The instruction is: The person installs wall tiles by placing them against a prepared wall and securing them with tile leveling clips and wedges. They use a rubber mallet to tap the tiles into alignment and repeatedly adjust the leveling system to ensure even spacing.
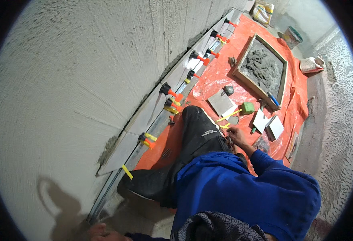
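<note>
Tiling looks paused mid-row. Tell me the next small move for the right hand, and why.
Probably close the right hand on a yellow wedge lying beside it on the orange sheet; the left hand rests near the wall's base, below tiles carrying similar wedges.

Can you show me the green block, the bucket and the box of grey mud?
green block (247,107), head view, its top face.
bucket (292,37), head view, its side wall.
box of grey mud (243,76), head view, its wooden rim.

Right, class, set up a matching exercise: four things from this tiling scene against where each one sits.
Things:
1. square wooden mortar box
2. small green block
3. teal-rimmed round bucket
4. left hand

Places:
A. far end, beyond the orange plastic sheet
B. at the wall's foot, lower edge of view
C. middle of the sheet, filled with grey mortar
D. beside a loose grey tile

Pairs: 1-C, 2-D, 3-A, 4-B
</note>
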Demonstrator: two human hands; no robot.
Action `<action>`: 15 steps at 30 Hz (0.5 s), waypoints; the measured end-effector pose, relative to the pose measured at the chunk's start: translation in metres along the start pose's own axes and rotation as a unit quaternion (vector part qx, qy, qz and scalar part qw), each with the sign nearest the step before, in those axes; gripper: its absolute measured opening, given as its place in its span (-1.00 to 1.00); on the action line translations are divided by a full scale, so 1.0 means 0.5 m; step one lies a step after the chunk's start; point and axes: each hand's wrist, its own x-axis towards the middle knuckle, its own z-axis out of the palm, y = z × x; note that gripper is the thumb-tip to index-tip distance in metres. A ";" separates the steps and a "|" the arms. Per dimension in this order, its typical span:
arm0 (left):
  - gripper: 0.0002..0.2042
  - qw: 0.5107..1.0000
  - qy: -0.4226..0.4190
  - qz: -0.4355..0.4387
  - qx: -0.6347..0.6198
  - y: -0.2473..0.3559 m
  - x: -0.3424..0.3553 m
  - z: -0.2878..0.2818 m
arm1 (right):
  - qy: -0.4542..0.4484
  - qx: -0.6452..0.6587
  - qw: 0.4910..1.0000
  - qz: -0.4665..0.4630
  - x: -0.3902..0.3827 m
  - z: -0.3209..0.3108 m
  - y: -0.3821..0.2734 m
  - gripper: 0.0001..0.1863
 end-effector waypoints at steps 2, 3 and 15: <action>-0.69 0.984 -0.110 0.031 0.135 0.003 0.006 -0.032 | 0.039 0.037 0.998 -0.033 0.012 -0.012 0.005 -0.75; -0.76 0.956 -0.197 0.060 0.210 0.013 0.022 -0.045 | 0.065 0.054 0.995 -0.050 0.025 -0.019 0.000 -0.76; -0.79 0.942 -0.188 0.012 -0.277 0.345 0.088 0.102 | 0.221 0.101 0.899 -0.366 0.190 -0.208 -0.511 -0.72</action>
